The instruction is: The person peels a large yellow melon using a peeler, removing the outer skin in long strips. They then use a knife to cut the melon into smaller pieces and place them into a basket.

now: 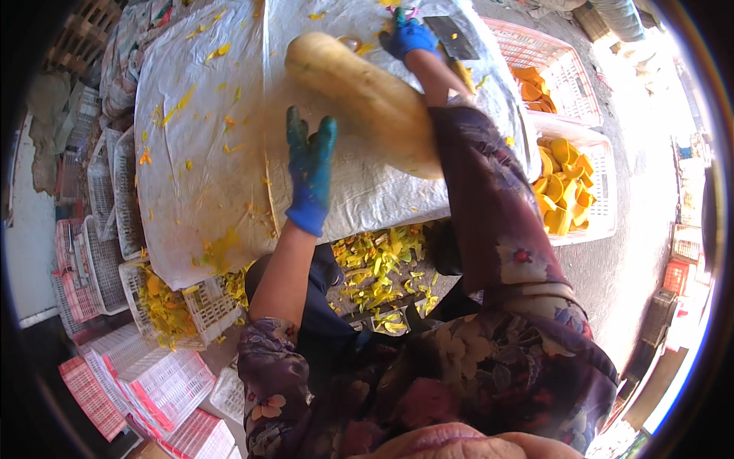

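A long pale-yellow squash [361, 103] lies slantwise on the plastic-covered table [200, 132]. My left hand [309, 166], in a blue and green coated glove, is raised beside it with the fingers apart, holding nothing. Beyond the squash, my right hand [410, 37], in a like glove, reaches to a pink-handled tool [404, 10] at the table's far side; whether its fingers grip the tool cannot be told. Just right of that hand lies a cleaver [450, 37] with a wide dark blade. Yellow peel scraps [179, 106] are scattered over the sheet.
At the right stand a crate of yellow-orange squash pieces [602, 189] and another with orange pieces [573, 80]. A white crate of peels [212, 310] is at the table's lower left corner. Peelings [384, 264] cover the ground between my legs. Stacked crates [166, 378] stand at lower left.
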Tool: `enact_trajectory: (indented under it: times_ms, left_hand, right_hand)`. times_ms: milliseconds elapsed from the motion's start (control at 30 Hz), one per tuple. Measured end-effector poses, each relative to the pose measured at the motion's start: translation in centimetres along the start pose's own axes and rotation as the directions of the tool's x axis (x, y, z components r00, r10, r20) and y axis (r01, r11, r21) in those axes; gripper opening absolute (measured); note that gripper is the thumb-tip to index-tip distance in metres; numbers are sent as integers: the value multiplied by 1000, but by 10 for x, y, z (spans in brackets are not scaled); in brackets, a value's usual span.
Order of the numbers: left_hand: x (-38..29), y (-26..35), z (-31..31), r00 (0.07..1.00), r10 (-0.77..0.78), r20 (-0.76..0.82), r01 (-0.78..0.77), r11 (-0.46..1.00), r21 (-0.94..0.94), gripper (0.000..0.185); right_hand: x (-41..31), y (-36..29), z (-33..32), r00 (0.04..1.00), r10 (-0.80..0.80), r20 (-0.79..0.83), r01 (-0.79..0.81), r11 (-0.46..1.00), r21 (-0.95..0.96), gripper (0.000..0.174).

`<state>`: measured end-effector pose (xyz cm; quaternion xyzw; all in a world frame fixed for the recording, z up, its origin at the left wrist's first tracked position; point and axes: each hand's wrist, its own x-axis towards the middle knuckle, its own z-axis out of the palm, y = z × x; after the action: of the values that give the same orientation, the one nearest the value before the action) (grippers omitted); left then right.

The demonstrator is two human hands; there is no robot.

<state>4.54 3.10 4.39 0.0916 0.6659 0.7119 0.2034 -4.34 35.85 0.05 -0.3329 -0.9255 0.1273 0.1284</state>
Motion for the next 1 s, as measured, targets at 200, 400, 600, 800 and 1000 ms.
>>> enact_trajectory:
  times_ms: [200, 400, 600, 800, 1000]
  left_hand:
    - [0, 4, 18, 962, -270, 40, 271, 925, -268, 72]
    - [21, -6, 14, 958, -284, -46, 249, 898, -362, 57]
    - [30, -20, 7, 993, -19, -115, -20, 943, -333, 75]
    - [2, -5, 9, 940, 266, -212, -221, 952, 213, 85]
    - [7, -25, 12, 940, 253, -229, -200, 952, 233, 83]
  right_hand:
    - [8, 13, -7, 992, -111, 52, 119, 975, -190, 54]
    - [-40, 5, -22, 969, 99, 225, -245, 304, 921, 24]
    - [-157, -46, -70, 997, 46, 62, -71, 233, 970, 28]
    - [-213, -81, -92, 947, -223, -231, 321, 662, 677, 62]
    - [-240, -89, -121, 896, -409, -172, 443, 843, 304, 36]
